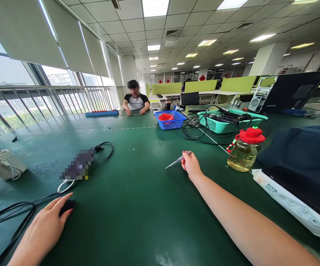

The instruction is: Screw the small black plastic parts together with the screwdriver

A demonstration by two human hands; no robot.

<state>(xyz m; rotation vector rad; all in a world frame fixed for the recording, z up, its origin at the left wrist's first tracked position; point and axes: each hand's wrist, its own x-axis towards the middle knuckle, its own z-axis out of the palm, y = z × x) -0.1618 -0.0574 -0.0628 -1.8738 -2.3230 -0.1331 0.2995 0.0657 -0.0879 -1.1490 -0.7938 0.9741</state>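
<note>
Pinching a slim screwdriver [175, 162] by its handle, the right hand [191, 165] holds it low over the green counter [137, 214], fingers clamped on it, the metal tip pointing left. Near the front edge the left hand [47, 223] lies with its fingers stretched out flat, tips resting on a small black block [68, 205]. It is pressing, not gripping, and a black cable [7, 218] runs off to the left. The risk, as I judge it, is that the pinch sits far back, so the tip could dip and skid on the counter. The bottle [245, 152] also stands just right of that wrist, red lid on and partly filled with yellowish liquid, and a careless forearm swing could knock it over. Further back, a blue basket [173, 125] holds a red tray-like piece [165, 117]. A teal basket [259, 117] carries a tangle of black leads [226, 118], some looping out over the rim where they could snag.
</note>
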